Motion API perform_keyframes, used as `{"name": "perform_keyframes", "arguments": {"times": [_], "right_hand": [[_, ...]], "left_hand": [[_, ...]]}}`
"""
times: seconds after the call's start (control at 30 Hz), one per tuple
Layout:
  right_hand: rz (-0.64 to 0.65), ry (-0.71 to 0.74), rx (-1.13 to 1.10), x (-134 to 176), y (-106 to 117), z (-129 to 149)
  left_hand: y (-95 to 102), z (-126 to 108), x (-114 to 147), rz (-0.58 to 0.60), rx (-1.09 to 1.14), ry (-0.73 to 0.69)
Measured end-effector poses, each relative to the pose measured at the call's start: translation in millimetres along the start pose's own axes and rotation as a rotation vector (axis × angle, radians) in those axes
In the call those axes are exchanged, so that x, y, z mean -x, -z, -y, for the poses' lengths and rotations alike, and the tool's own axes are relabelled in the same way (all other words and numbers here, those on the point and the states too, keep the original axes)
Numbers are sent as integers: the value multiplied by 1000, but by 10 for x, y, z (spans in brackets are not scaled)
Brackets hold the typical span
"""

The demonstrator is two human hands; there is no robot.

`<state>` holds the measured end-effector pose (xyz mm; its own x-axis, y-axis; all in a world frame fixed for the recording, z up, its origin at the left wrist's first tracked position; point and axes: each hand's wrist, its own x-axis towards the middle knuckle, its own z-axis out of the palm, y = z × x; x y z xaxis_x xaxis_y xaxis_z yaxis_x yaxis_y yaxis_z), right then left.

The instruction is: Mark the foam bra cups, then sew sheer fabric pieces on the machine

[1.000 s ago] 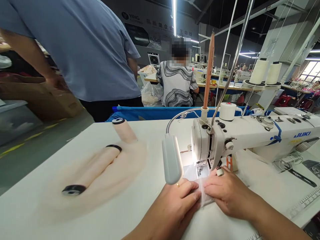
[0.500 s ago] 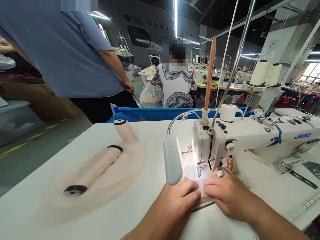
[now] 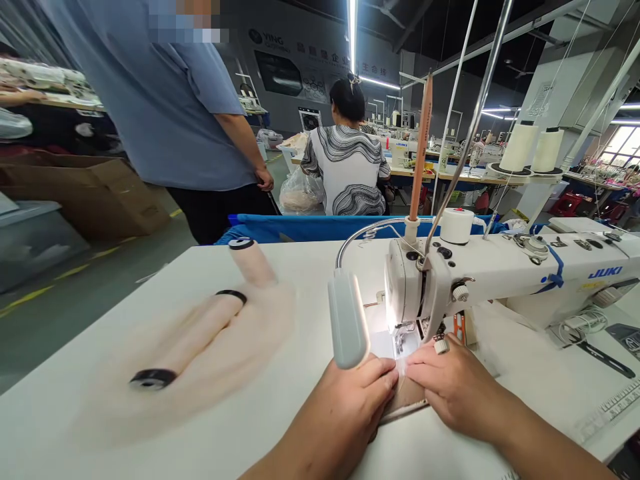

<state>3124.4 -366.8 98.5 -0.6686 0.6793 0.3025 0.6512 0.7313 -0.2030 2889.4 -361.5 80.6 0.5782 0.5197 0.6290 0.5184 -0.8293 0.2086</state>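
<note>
Under the lit head of a white sewing machine [image 3: 413, 283], both hands hold a small piece of thin, whitish sheer fabric [image 3: 401, 368] near the presser foot [image 3: 406, 340]. My left hand [image 3: 357, 393] is closed, its thumb and fingers pinched at the fabric's left edge. My right hand [image 3: 453, 380] pinches the right edge, close beside the machine's needle-bar side. Most of the fabric is hidden by the fingers. Below it shows a brownish plate [image 3: 407, 395] set in the table. A grey lamp [image 3: 347, 321] hangs just above my left hand.
Left on the white table [image 3: 280, 407] lie a thread cone [image 3: 200, 333] and sheer beige mesh [image 3: 250, 347], with another cone [image 3: 253, 262] behind. An orange-handled tool [image 3: 459, 327] lies behind my right hand. A standing person [image 3: 165, 120] and a seated person [image 3: 347, 160] are beyond.
My hands have shifted slightly, and more of the brownish plate shows beneath the fabric. The standing person has moved a little to the right; the seated person's head has shifted left.
</note>
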Motion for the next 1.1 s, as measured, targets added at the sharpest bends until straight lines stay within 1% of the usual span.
{"name": "perform_keyframes", "arguments": {"times": [0.13,0.23,0.3,0.43,0.53,0.67,0.77,0.83,0.9,0.97,1.03,1.1], "right_hand": [[-7,-58,-6,-29,-18,-6],[-5,-117,8,-44,-25,-12],[0,-139,15,-50,-32,-16],[21,-184,31,-59,-54,-25],[-15,-182,27,-62,-67,-25],[-86,-163,21,-51,-77,-14],[-115,-148,18,-36,-89,-7],[-132,-141,19,-27,-106,-8],[-146,-130,2,-17,-128,-16],[-157,-99,-36,-9,-148,-25],[-167,-39,-95,-7,-162,-25],[-189,44,-167,-18,-166,-2]], "left_hand": [[-93,79,27,13,-67,-6],[-111,122,19,13,-95,20],[-102,139,3,23,-99,55],[-99,162,18,95,-80,153],[-141,184,97,109,-67,224],[-195,259,217,88,-94,296],[-214,358,273,95,-168,295],[-206,398,272,123,-223,278],[-158,373,219,160,-252,270],[-51,281,119,196,-253,285],[110,169,3,213,-240,326],[292,96,-96,201,-220,380]]}}
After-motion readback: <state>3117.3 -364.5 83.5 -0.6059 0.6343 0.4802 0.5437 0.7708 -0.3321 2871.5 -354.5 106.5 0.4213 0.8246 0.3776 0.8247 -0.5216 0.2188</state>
